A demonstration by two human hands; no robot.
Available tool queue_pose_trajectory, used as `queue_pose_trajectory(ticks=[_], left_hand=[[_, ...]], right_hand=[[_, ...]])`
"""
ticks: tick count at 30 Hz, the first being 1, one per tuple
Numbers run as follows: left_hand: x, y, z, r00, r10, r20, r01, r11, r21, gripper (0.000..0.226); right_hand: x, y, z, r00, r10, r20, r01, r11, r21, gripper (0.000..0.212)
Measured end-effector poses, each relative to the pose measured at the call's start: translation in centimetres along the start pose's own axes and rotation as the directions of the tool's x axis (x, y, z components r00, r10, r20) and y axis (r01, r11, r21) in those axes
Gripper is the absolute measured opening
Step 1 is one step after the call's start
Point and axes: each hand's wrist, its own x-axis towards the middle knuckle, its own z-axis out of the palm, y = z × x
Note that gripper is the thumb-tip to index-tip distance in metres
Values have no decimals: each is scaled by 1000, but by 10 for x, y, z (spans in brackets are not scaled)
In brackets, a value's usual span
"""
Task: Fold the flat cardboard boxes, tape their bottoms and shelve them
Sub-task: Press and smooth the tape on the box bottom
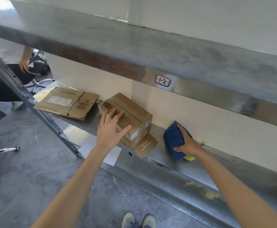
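Observation:
A folded brown cardboard box [134,116] stands on the lower metal shelf [183,165], its taped seam facing up and its open flaps spread out beneath it. My left hand [111,129] rests on the box's near top edge with fingers spread and straight. My right hand [186,142] grips a blue tape dispenser [174,139] that sits on the shelf to the right of the box; a bit of yellow shows under it. A flattened cardboard box [65,102] lies further left on the same shelf.
An upper metal shelf [150,51] with a "1-2" label [162,80] overhangs the work area. A white sheet [101,150] lies at the shelf's front edge. Another person and office chairs [35,79] are at the left. My shoes [138,219] stand on grey floor.

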Motion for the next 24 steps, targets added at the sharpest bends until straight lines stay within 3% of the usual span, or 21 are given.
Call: queue_pose_trajectory(ticks=[6, 9, 13, 18, 24], left_hand=[[1, 5, -4, 1000, -6, -9, 4, 992, -128, 66], [0, 5, -6, 999, 23, -42, -30, 983, -183, 59], [-4, 9, -11, 992, 68, -107, -90, 972, -217, 44], [-8, 34, -17, 946, 238, -220, -285, 934, -215, 30], [-2, 66, -27, 928, 371, -26, -353, 858, -372, 32]], right_hand=[[2, -3, 7, 995, 38, -88, -28, 994, 108, 88], [-10, -4, 5, 982, -47, -184, 55, 998, 35, 71], [-30, -15, -18, 958, -203, -204, 201, 979, -31, 70], [-59, -37, -46, 926, -352, -134, 341, 935, -97, 76], [-83, -65, -53, 872, -490, 13, 465, 819, -337, 80]])
